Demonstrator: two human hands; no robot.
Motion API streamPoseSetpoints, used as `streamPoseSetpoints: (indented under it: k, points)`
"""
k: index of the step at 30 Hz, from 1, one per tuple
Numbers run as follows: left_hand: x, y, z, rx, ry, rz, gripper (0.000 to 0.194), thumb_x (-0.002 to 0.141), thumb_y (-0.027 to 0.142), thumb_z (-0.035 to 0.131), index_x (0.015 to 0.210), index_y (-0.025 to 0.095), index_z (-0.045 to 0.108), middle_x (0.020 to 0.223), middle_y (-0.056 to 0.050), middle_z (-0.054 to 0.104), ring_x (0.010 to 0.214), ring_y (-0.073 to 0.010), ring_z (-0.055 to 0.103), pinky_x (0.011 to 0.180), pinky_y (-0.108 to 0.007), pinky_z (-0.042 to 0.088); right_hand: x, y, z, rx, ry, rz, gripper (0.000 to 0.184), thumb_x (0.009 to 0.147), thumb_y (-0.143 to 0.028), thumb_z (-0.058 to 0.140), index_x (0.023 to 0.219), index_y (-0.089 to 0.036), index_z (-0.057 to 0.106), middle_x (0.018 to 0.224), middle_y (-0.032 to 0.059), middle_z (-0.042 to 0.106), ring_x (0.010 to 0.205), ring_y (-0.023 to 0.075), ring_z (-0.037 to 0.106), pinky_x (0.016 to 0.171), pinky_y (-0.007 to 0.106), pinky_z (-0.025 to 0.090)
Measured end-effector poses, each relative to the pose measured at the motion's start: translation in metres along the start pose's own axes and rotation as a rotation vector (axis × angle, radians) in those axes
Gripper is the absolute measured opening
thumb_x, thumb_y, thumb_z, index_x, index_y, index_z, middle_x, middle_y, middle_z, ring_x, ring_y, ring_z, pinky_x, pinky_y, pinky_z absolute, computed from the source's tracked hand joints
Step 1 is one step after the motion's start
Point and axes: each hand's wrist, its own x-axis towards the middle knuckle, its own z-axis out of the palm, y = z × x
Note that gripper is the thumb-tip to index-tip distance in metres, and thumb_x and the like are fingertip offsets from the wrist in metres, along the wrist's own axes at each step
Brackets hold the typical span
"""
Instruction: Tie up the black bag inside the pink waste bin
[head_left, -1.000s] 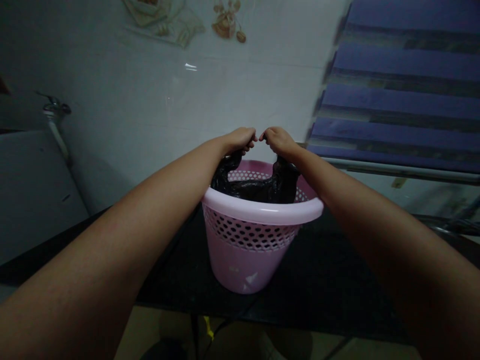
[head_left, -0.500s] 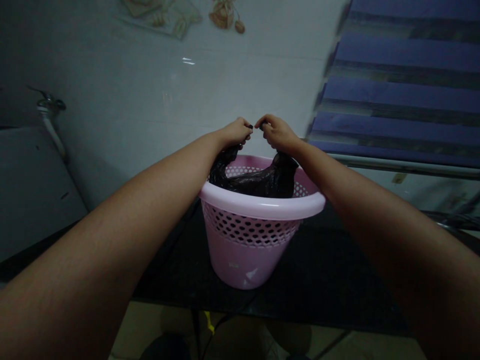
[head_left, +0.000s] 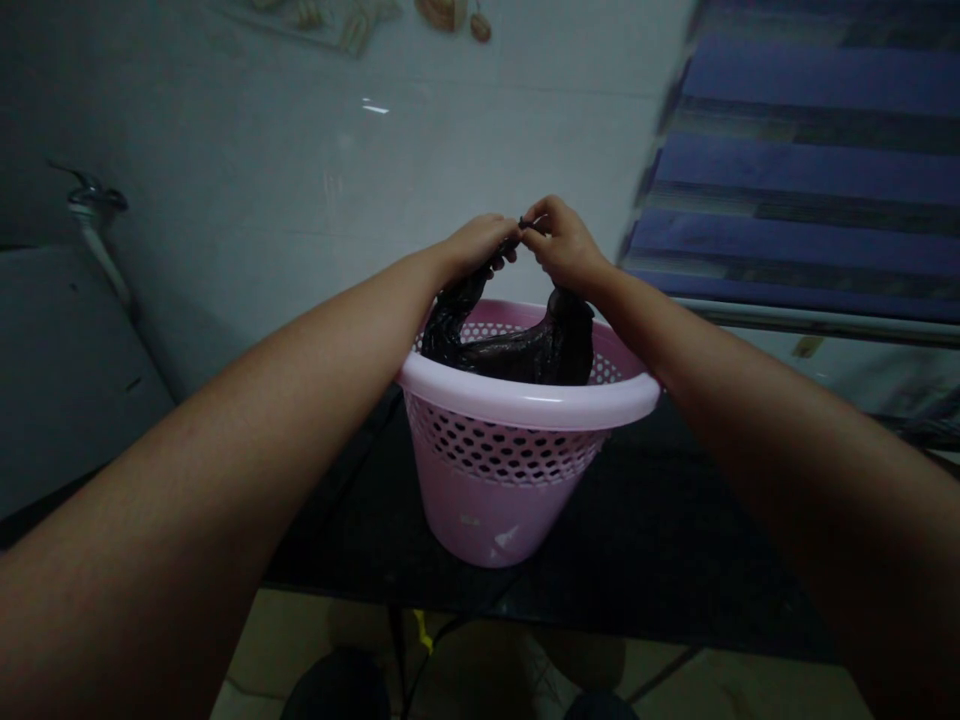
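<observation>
right hand (head_left: 566,245) fingertips have come in to meet the left hand (head_left: 480,245), closing the small gap that stood between the two a second ago. the thing they hold is a black plastic bag (head_left: 502,355), its body sagging inside the pink wastebasket (head_left: 487,520) while two gathered ends rise above the rim. the left fist is curled tight around one twisted end; the right thumb and forefinger are nipped together on a dark wisp of the same film, though the dim light leaves it uncertain which end that wisp belongs to.

the film looks thin, limp and rather slippery, light in itself and apt to stretch or tear under a sharp tug; what it weighs with contents cannot be told. bunched folds near the top would give the surest hold, better than a single layer.

it is glossy and crinkled, bulging in soft lobes. the basket is stiff moulded plastic, round and tapering, with a thick smooth rim and a lattice of holes below it. it stands upright on a black, faintly shiny tabletop (head_left: 675,540). behind are pale glazed wall tiles (head_left: 435,150) and a purple banded blind (head_left: 810,175).
</observation>
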Motion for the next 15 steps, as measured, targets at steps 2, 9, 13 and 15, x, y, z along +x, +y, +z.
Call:
streamPoseSetpoints:
  k: [2,9,13,15]
  points:
    - [0.0012,-0.0009,0.0006,-0.017,-0.003,-0.003,0.014,0.079,0.025,0.047,0.081,0.017,0.058,0.066,-0.005,0.051,0.071,-0.0183,0.055,0.057,-0.024,0.038,-0.0011,-0.0017,-0.0003,-0.037,0.007,-0.016,0.018,0.085,-0.026,0.057,0.101,-0.017,0.051,0.078,0.002,0.057,0.066,0.0101,0.05,0.058,0.019,0.037]
    - [0.0037,-0.0032,0.0003,-0.059,-0.018,-0.006,0.023,0.084,0.035,0.047,0.088,0.016,0.059,0.071,-0.006,0.054,0.075,-0.0185,0.056,0.061,-0.024,0.04,0.0035,0.0014,-0.0007,-0.06,-0.001,-0.107,0.013,0.089,-0.023,0.047,0.098,-0.017,0.055,0.079,0.004,0.059,0.07,0.0126,0.055,0.061,0.021,0.04]
    - [0.0009,-0.0007,0.0008,-0.048,-0.053,0.023,0.023,0.087,0.032,0.045,0.091,0.014,0.059,0.076,-0.006,0.054,0.08,-0.018,0.057,0.063,-0.023,0.039,0.0017,0.0004,-0.0011,-0.03,0.026,-0.115,0.014,0.087,-0.015,0.047,0.1,-0.018,0.051,0.081,0.0026,0.058,0.07,0.0113,0.055,0.063,0.021,0.041]
    - [-0.0017,0.0014,0.0014,-0.05,-0.044,0.023,0.021,0.088,0.032,0.045,0.094,0.015,0.057,0.079,-0.006,0.055,0.082,-0.018,0.057,0.064,-0.023,0.039,-0.0003,-0.0023,-0.0013,-0.023,0.03,-0.1,0.014,0.086,-0.013,0.048,0.099,-0.019,0.049,0.082,0.0021,0.058,0.07,0.0106,0.054,0.065,0.021,0.041]
